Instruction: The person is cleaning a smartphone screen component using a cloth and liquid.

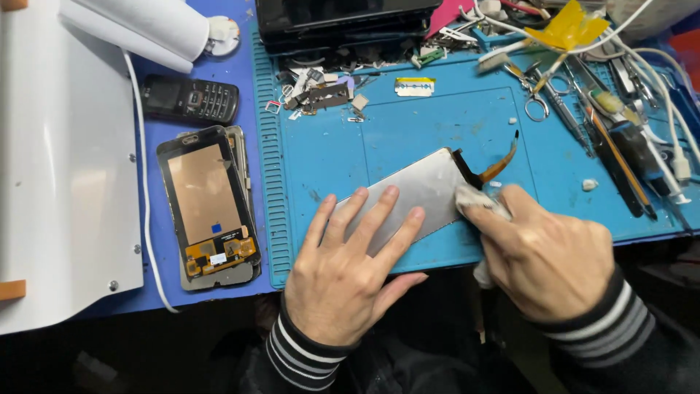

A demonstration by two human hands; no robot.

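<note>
Lying along the far left is a white lamp housing (65, 168), its white cable (144, 190) trailing down over the dark blue cloth. Just right of the cable sit a black keypad phone (190, 99) and, below it, a stack of phone screen assemblies (210, 206) whose top one shows a copper-coloured back, an orange flex board and a small blue square sticker. Next comes the blue ribbed repair mat (437, 117). The left hand (343, 270) lies flat on it, fingers spread and straight, pressing down the near end of a silver display panel (419, 193) that slants across the mat's middle. The right hand (547, 259) has its fingers curled, pinching a small white cloth (474, 201) against the panel's far end, beside its black-and-orange flex cable (492, 166). Behind, a small white label with a yellow stripe (414, 86) lies flat. Scissors (538, 98), tweezers and other tools crowd the right edge, under a yellow tape scrap (569, 29).
</note>
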